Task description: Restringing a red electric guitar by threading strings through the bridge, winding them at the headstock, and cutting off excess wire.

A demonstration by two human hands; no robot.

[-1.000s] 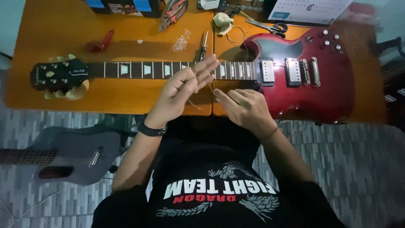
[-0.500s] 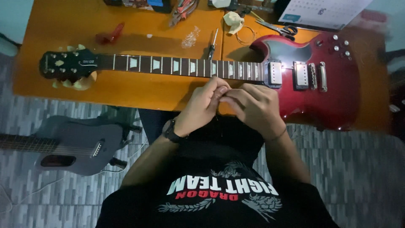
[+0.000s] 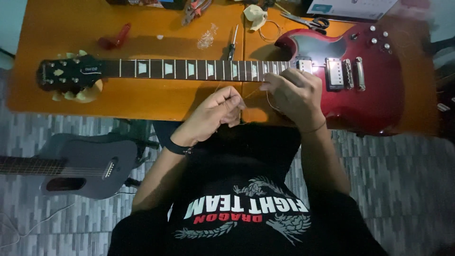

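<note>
Glossy red lacquered guitar body [image 3: 379, 99], smooth orange wooden table [image 3: 142, 102], metal scissors [image 3: 308, 21]

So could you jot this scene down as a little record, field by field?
Left hand: fingers pinched on a thin guitar string
Right hand: holds the string's other end, over the neck's body end
Main item: red electric guitar, flat on the orange table
Tabletop tools: screwdriver, scissors, pliers
Floor: grey acoustic guitar
</note>
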